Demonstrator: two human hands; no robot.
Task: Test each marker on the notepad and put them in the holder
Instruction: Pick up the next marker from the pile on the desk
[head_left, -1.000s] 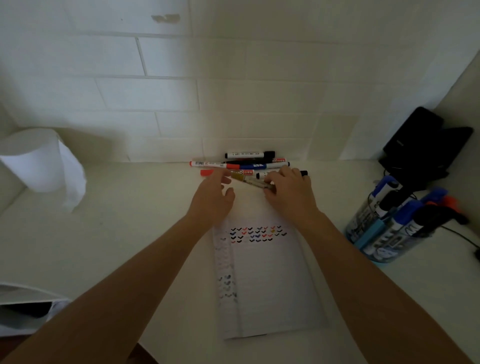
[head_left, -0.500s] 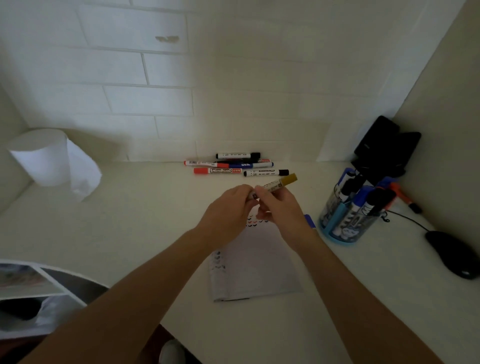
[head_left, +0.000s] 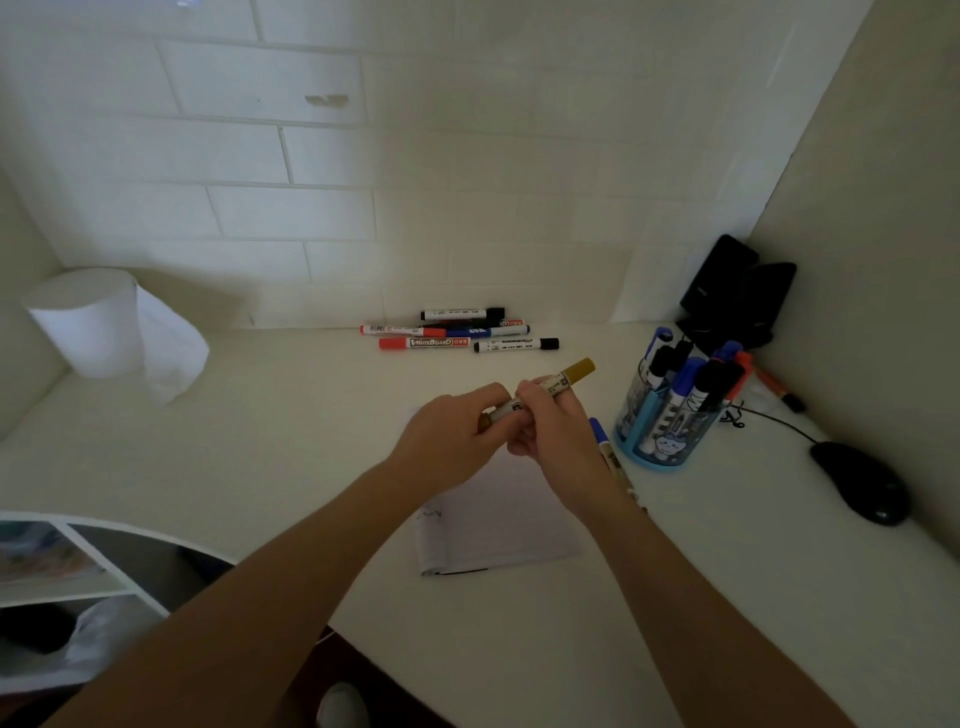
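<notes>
Both hands hold one gold-capped marker (head_left: 563, 378) above the notepad (head_left: 498, 525). My left hand (head_left: 452, 431) grips its lower end, and my right hand (head_left: 556, 431) pinches the barrel near the middle. The gold cap points up and right. Several loose markers (head_left: 457, 332) lie by the back wall. A blue holder (head_left: 670, 431) at the right holds several markers. A blue-capped marker (head_left: 602, 436) lies beside the notepad, partly hidden by my right wrist.
A paper roll (head_left: 98, 322) stands at the back left. A black mouse (head_left: 860, 480) with its cable lies right of the holder, black boxes (head_left: 737, 291) sit in the corner, and an orange marker (head_left: 774, 387) lies behind the holder. The desk edge curves at lower left.
Both hands lifted the gold-capped marker from the pile by the wall and drew it back above the notepad. My view shifted left and back.
</notes>
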